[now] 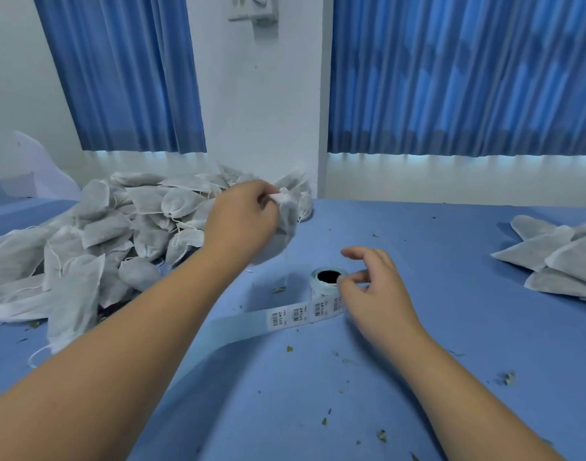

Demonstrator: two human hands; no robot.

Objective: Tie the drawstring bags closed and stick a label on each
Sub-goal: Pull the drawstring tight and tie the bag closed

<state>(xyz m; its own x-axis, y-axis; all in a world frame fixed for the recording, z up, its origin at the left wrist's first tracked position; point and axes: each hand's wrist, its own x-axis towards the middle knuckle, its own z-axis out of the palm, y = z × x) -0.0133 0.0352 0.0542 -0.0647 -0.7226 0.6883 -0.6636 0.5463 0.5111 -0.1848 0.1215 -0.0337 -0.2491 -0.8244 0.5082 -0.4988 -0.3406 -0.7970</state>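
Your left hand (241, 217) pinches the small white fabric drawstring bag (286, 218); your right hand (378, 294) is at the pale-blue barcode-label roll (322, 296), grip unclear. Peel from a corner and keep the bag flat.

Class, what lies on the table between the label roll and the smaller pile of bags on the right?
In the head view, the right hand at the label roll, then bare blue table up to the smaller pile.
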